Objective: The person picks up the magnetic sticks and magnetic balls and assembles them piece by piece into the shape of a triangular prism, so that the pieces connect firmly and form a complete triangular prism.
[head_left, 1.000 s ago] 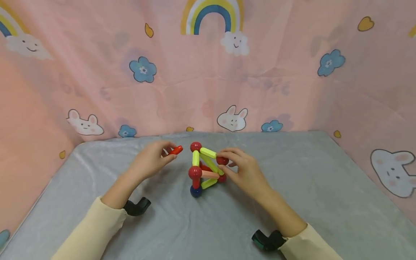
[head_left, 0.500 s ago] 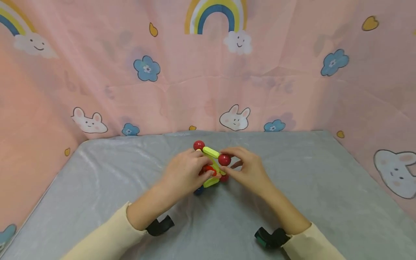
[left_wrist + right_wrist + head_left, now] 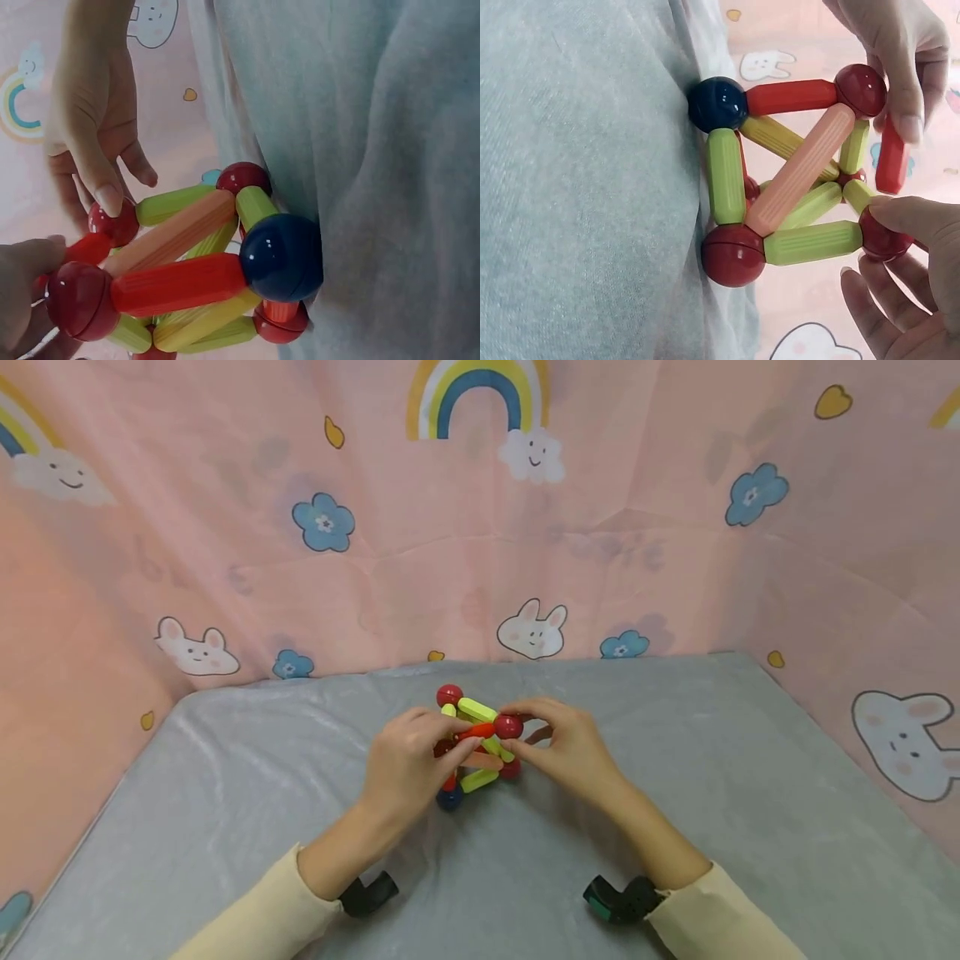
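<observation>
A frame of magnetic sticks and balls stands on the grey cloth, with a dark blue ball (image 3: 450, 797) at a lower corner. My left hand (image 3: 408, 764) pinches a red magnetic stick (image 3: 891, 159) between thumb and fingers along the frame's top. Opposite, my right hand (image 3: 566, 747) holds the upper right red ball (image 3: 508, 727) by thumb and fingertips. The stick's free end lies right by that ball; whether they touch, I cannot tell. A peach stick (image 3: 802, 171) crosses the near side diagonally. In the head view, my left fingers partly cover the near upper left ball (image 3: 79, 300).
Grey cloth (image 3: 712, 793) covers the table. A pink printed curtain (image 3: 637, 568) hangs behind and along the sides. Black wrist devices, one on the left (image 3: 367, 893) and one on the right (image 3: 622, 900), stick out near the sleeves.
My left hand has moved right with the red stick, from beside the frame to over its top, and the stick now points at the held ball. My right hand keeps its hold on that ball.
</observation>
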Action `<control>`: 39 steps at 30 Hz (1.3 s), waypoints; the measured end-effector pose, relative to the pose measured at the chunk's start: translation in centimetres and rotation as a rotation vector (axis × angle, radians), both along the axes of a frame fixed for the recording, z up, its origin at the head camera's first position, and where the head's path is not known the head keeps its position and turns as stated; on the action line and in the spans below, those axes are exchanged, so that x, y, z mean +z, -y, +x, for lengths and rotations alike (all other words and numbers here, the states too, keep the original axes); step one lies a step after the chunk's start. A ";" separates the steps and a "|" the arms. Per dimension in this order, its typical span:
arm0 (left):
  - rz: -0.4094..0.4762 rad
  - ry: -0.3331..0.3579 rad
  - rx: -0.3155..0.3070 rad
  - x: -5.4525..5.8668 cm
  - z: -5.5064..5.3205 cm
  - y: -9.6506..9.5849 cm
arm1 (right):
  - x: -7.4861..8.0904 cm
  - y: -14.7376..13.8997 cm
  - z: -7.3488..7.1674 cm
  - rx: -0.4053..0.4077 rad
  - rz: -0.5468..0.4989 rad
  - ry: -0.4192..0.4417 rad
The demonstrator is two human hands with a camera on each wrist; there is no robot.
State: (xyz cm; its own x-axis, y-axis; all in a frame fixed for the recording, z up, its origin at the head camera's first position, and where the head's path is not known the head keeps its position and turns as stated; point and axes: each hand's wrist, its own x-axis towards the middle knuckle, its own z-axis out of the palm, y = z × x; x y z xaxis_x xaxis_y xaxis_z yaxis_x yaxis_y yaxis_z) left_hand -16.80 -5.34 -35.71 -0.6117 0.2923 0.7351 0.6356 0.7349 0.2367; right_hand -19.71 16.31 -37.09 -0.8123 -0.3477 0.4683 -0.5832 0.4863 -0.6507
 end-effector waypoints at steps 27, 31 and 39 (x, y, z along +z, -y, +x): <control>-0.111 0.121 0.069 0.2 0.0 -0.4 | 0.1 0.0 0.0 0.003 0.016 -0.019; -0.101 0.218 0.044 0.3 0.0 0.3 | 0.2 0.0 0.1 0.012 0.025 -0.018; -0.020 0.527 0.158 1.1 0.2 1.6 | 0.9 0.0 0.4 0.042 0.138 -0.074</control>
State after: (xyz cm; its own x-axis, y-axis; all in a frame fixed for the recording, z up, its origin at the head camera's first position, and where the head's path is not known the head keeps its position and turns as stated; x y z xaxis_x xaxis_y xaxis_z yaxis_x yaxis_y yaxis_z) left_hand -16.57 -6.96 -34.64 -0.9331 0.1773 0.3130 0.3161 0.8194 0.4782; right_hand -19.27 16.31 -36.22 -0.7606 -0.4456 0.4721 -0.6489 0.5421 -0.5339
